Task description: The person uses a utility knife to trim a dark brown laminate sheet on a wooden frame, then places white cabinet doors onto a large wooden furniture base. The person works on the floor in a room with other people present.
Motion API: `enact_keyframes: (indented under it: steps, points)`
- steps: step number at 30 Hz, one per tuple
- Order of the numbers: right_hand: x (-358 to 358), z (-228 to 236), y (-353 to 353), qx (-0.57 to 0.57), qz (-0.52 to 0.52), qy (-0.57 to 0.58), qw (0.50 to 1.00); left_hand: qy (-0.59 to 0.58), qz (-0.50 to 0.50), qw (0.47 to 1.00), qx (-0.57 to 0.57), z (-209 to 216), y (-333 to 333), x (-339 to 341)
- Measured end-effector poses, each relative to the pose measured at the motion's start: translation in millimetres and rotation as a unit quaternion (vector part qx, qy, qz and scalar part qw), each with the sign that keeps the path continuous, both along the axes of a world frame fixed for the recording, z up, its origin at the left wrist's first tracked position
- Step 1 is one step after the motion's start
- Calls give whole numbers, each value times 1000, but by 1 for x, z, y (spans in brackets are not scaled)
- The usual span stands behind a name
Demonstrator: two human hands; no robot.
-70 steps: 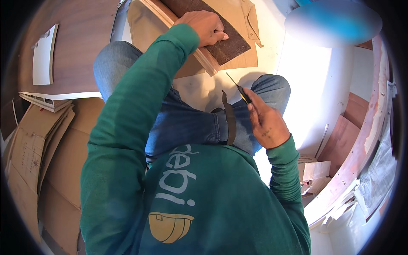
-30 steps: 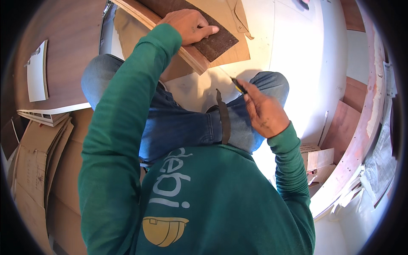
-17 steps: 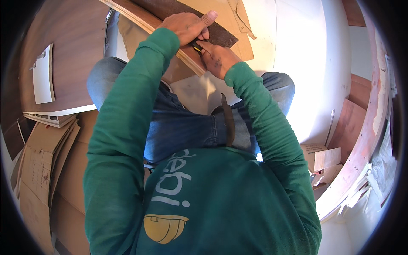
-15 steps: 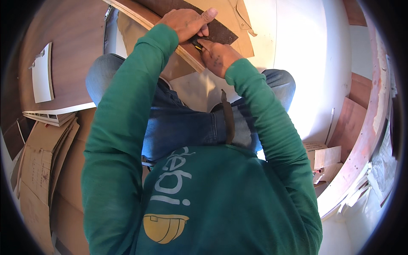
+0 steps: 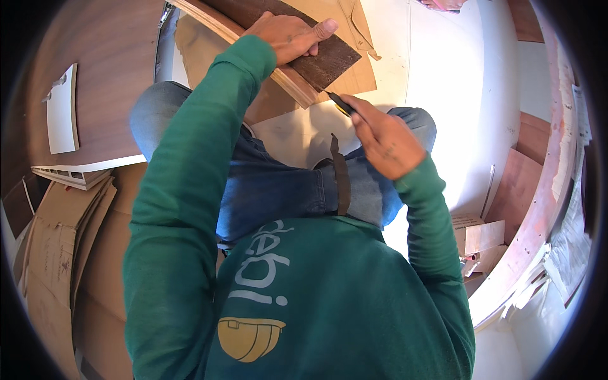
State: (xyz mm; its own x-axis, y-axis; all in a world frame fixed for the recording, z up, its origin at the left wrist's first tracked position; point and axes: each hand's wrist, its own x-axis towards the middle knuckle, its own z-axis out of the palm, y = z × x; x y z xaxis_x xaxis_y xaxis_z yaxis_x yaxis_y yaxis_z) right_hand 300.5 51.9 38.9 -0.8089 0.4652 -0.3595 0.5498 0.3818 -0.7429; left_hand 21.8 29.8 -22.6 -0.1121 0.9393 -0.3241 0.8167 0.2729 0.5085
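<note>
A wooden board (image 5: 296, 90) with a pale layered edge lies slantwise in front of me. On its upper side is a dark brown strip (image 5: 329, 62) with a rough, mottled surface. My left hand (image 5: 285, 37) presses on this strip, its fingers curled against it and its thumb stuck out to the right. In my right hand (image 5: 389, 140) is a black and yellow utility knife (image 5: 342, 104), gripped by the handle. Its tip points at the near right corner of the board, very close to it; whether they touch I cannot tell.
Brown cardboard (image 5: 358, 76) lies under and beyond the board. At left stand a large brown panel (image 5: 107, 95), a white piece (image 5: 63, 117) and stacked folded cardboard (image 5: 54, 247). A small carton (image 5: 472, 234) sits at right. Part of something pinkish (image 5: 446, 4) shows at the top edge.
My right hand has drawn back toward me and to the right with the knife, away from my left hand. The board and my left hand have shifted slightly right.
</note>
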Motion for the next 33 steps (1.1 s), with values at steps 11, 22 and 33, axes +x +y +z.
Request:
enact_keyframes:
  steps: [11,22,33]
  points:
    - [43,-68,-3,-2,24,-63,998,-47,22,998,-20,22,3,3]
    - [-33,-56,-6,-9,-3,41,999,-50,9,999,6,9,-4,-3]
    - [-12,-71,2,62,78,-46,994,-27,-8,998,63,4,-14,-2]
